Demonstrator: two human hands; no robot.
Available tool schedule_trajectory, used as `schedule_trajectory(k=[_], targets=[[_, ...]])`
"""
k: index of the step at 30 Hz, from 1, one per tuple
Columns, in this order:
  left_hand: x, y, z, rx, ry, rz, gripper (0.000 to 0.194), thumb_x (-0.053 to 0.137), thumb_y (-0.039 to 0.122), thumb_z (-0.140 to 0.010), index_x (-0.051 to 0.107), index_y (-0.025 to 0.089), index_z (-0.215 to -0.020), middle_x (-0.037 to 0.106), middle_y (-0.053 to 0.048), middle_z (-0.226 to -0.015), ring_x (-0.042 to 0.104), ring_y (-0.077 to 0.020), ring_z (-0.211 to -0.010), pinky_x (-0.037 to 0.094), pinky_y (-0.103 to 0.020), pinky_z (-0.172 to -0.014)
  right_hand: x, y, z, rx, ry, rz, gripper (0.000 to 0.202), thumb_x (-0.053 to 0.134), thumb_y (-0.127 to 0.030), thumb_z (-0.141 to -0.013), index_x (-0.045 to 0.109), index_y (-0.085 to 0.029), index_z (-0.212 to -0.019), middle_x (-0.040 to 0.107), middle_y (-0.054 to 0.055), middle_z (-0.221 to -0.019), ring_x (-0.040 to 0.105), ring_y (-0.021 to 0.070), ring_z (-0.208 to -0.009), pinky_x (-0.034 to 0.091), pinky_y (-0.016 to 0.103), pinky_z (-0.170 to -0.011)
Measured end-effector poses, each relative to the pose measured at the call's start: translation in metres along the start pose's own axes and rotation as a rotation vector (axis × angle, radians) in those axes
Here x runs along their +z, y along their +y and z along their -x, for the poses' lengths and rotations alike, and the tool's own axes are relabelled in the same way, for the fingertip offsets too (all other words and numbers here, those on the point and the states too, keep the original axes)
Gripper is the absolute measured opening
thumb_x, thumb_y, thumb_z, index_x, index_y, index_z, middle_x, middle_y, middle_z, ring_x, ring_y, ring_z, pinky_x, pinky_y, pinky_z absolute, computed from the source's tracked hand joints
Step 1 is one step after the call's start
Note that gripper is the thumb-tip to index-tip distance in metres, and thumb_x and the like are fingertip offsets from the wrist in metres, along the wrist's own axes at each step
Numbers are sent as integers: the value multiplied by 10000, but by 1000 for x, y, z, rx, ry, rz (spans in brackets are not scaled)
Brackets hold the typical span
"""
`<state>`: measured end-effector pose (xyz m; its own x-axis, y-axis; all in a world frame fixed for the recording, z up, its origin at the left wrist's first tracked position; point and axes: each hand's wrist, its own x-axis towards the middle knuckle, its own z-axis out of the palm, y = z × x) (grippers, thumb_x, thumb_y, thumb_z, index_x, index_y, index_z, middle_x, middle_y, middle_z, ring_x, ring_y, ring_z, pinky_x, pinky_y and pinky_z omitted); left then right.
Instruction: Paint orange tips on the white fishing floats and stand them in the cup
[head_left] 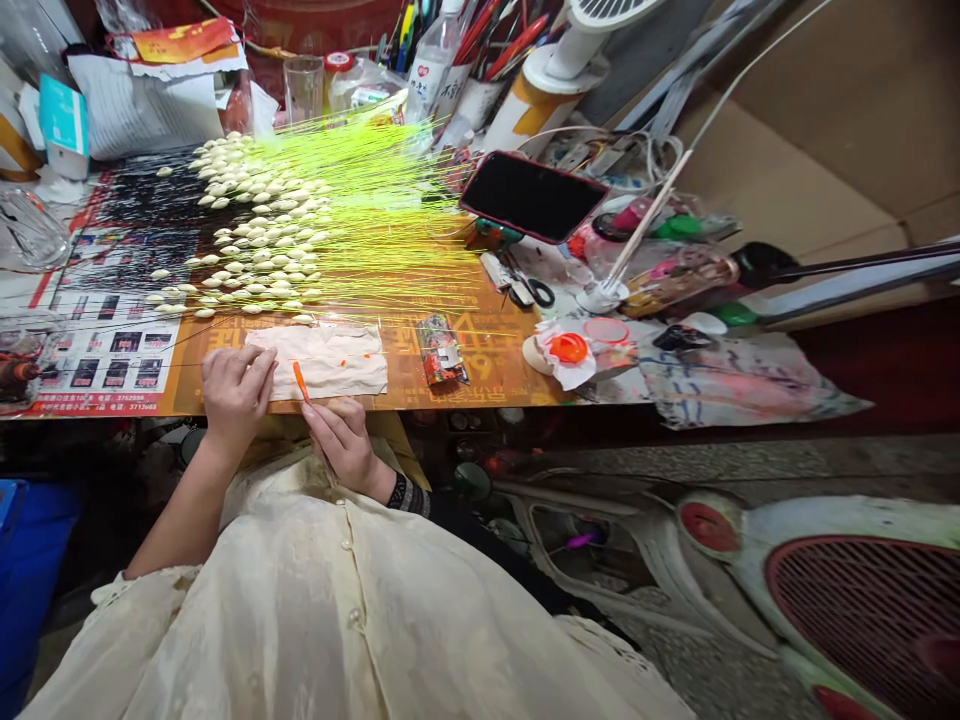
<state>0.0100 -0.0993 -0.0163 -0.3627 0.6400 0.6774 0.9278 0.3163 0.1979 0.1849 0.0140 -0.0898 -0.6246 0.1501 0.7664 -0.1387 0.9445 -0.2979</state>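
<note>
My left hand (238, 392) rests at the table's front edge, its fingers lying on the left end of a pale cloth (337, 345). No object shows under those fingers. My right hand (346, 442) is closed round a slim stick with a tapered orange tip (300, 380); the tip lies over the cloth, pointing away from me. Small orange spots mark the cloth to its right. Beyond the cloth lie many fishing floats (262, 260) in rows, with cream bodies, thin yellow-green stems to the right and dark thin ends to the left.
Right of the cloth lies a small colourful packet (444, 350). Farther right sit an orange paint pot (568, 348) and scissors (531, 290). A phone (532, 195) is propped behind. Bottles, a glass (304, 88) and a small fan (600, 15) line the back.
</note>
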Motion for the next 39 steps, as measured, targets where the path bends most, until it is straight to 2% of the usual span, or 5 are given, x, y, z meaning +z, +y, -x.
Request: schedule_trajectory(k=[7,16,21,28,39], targets=[[-6,-5,6,-3,-2,-44,302,591,294,-980,699,251,-1258,735,-98,-1115,629,-247,-1050,403,-444,-1027,7,-1,2,-36,-26,16,469,535,-180,-1007,538,-237,-1473,715,96,-1263,600,212,-1088,507,440,-1022],[-4,-7,9,7,4,-38,297,587,270,-980,697,245,-1255,739,-90,-1112,625,-244,-1048,402,-431,-1017,9,-9,-9,-49,-55,55,441,493,-161,-1012,562,-203,-1446,713,97,-1285,607,207,-1129,482,406,-1047],[-4,-7,9,1,-8,-52,289,586,272,-982,703,238,-1244,741,-86,-1102,625,-245,-1043,404,-425,-1011,11,-10,-8,-25,-70,51,480,498,-158,-1012,517,-212,-1488,709,101,-1293,613,206,-1141,465,405,-1060],[-5,-6,8,63,38,-80,308,617,233,-965,688,218,-1264,749,-82,-1100,627,-239,-1026,418,-411,-1005,9,-13,-14,-42,-10,38,554,503,-138,-1009,417,-174,-1555,712,112,-1287,607,211,-1137,455,397,-1050],[-5,-6,7,69,53,-62,322,641,210,-947,685,219,-1266,751,-82,-1095,636,-244,-1021,431,-416,-996,12,-12,-13,-46,-10,56,550,497,-168,-1025,404,-181,-1567,704,116,-1304,605,213,-1147,449,392,-1047]])
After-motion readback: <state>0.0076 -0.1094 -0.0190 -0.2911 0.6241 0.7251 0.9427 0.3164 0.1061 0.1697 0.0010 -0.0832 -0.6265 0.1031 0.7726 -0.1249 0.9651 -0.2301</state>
